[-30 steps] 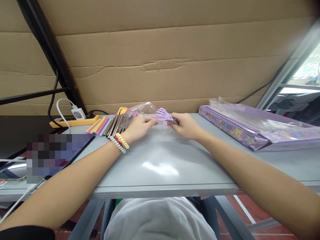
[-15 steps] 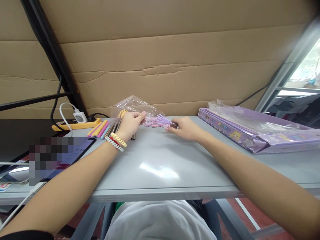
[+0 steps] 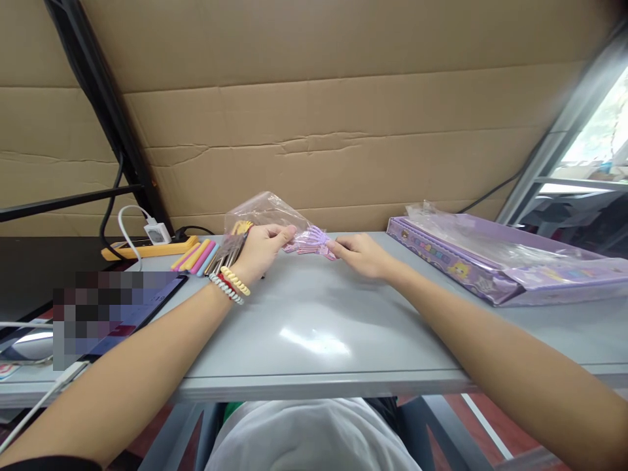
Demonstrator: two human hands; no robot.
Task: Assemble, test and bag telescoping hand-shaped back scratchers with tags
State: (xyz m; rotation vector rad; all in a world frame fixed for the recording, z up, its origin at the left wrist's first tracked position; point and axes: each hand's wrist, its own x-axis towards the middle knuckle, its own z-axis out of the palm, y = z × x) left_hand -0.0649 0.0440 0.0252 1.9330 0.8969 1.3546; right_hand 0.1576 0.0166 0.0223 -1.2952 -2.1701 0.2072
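Note:
My left hand point(image 3: 262, 248), with coiled bands at its wrist, pinches the edge of a clear plastic bag point(image 3: 267, 206). Yellow pieces point(image 3: 241, 227) show through the bag behind that hand. At the bag's right end, my right hand point(image 3: 360, 254) closes its thumb and fingers on a bunch of purple pronged pieces point(image 3: 316, 236). Small pink pieces point(image 3: 309, 250) lie just under the purple ones. Thin metallic sticks point(image 3: 226, 254) are partly hidden by the left hand. Beside them lie pink, yellow and blue sticks point(image 3: 199, 255).
A purple box point(image 3: 451, 267) with clear wrapping on it lies at the right. On the left are a yellow power strip point(image 3: 157, 249) with a white charger point(image 3: 157, 230), a tablet point(image 3: 152, 297) and white cables. Cardboard point(image 3: 314, 111) stands behind the grey table point(image 3: 314, 314).
The purple pieces have moved slightly left, against the bag. My left hand has shifted a little right. The dark end that stuck out at my right hand no longer shows.

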